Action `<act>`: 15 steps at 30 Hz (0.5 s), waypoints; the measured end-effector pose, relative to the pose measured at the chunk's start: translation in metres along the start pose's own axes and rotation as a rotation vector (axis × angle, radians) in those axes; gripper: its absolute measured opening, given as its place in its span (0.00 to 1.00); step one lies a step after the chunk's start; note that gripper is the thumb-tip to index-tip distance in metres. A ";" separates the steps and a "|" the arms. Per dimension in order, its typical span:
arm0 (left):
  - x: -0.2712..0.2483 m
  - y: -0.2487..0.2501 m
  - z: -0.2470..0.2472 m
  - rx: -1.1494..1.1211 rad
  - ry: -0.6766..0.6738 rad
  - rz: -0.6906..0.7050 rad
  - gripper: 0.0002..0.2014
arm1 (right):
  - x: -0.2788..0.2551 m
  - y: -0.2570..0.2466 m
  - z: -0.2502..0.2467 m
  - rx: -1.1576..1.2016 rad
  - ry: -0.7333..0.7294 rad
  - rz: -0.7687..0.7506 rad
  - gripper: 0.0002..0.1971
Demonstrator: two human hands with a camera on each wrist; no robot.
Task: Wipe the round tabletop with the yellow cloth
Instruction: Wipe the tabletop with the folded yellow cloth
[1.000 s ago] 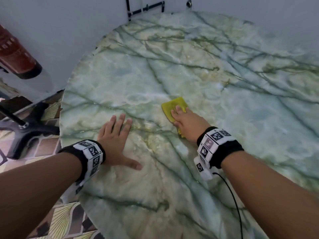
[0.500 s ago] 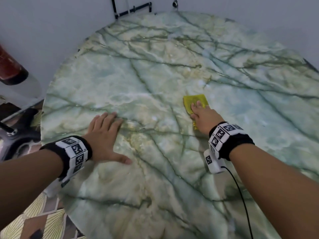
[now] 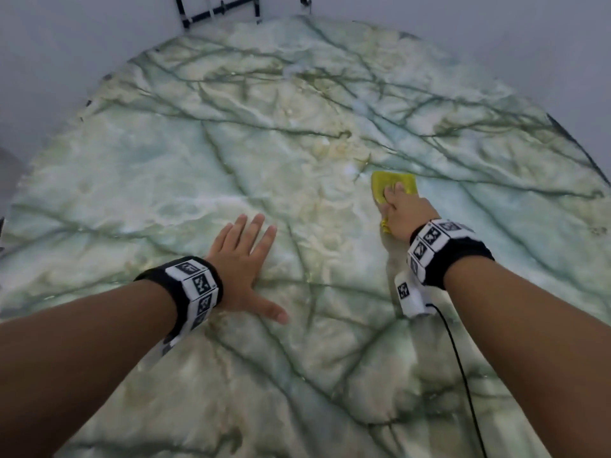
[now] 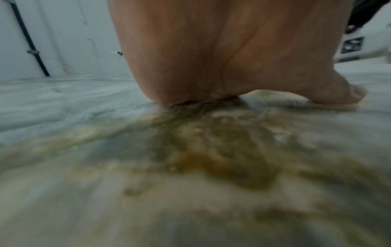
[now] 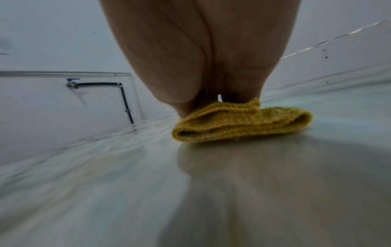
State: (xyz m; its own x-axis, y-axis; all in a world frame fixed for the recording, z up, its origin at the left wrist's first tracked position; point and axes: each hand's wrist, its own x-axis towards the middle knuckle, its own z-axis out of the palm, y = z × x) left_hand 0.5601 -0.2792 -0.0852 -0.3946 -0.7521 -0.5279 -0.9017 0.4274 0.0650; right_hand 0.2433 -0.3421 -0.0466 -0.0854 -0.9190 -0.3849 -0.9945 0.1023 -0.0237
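Observation:
The round green-veined marble tabletop (image 3: pixel 264 143) fills the head view. A folded yellow cloth (image 3: pixel 393 183) lies on it right of centre, and my right hand (image 3: pixel 401 209) presses down on it with fingers laid flat over its top. In the right wrist view the palm (image 5: pixel 201 50) sits on the cloth's near folds (image 5: pixel 232 123). My left hand (image 3: pixel 241 259) rests flat on the bare marble to the left, fingers spread and thumb out. The left wrist view shows that palm (image 4: pixel 211 50) on the stone (image 4: pixel 190 167).
A pale wall stands close behind the table, with a black pipe (image 3: pixel 218 11) and a tap with a black hose (image 5: pixel 99 83) on it. A black cable (image 3: pixel 463 375) trails from my right wrist over the marble. The table's left edge (image 3: pixel 20 193) drops off.
My right hand has slid the yellow cloth to the right and a little farther away across the marble. The left hand stays flat on the table.

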 end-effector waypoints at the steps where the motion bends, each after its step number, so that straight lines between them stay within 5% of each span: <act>1: 0.000 -0.001 0.000 -0.004 -0.007 0.000 0.81 | 0.010 -0.001 -0.007 -0.001 0.001 -0.005 0.25; 5: 0.002 -0.001 -0.001 -0.025 -0.033 -0.002 0.81 | 0.029 -0.032 -0.025 -0.043 -0.005 -0.171 0.25; 10: 0.003 0.000 -0.001 -0.023 -0.029 -0.009 0.80 | -0.012 -0.072 0.010 -0.100 -0.050 -0.530 0.26; 15: 0.003 0.000 -0.001 -0.034 -0.025 -0.007 0.80 | 0.025 -0.009 -0.011 -0.127 -0.026 -0.221 0.28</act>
State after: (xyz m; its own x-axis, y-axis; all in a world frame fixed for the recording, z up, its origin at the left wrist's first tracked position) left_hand 0.5585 -0.2821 -0.0860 -0.3843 -0.7420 -0.5493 -0.9099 0.4049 0.0896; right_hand 0.2495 -0.3699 -0.0462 0.1348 -0.9035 -0.4068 -0.9886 -0.1501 0.0058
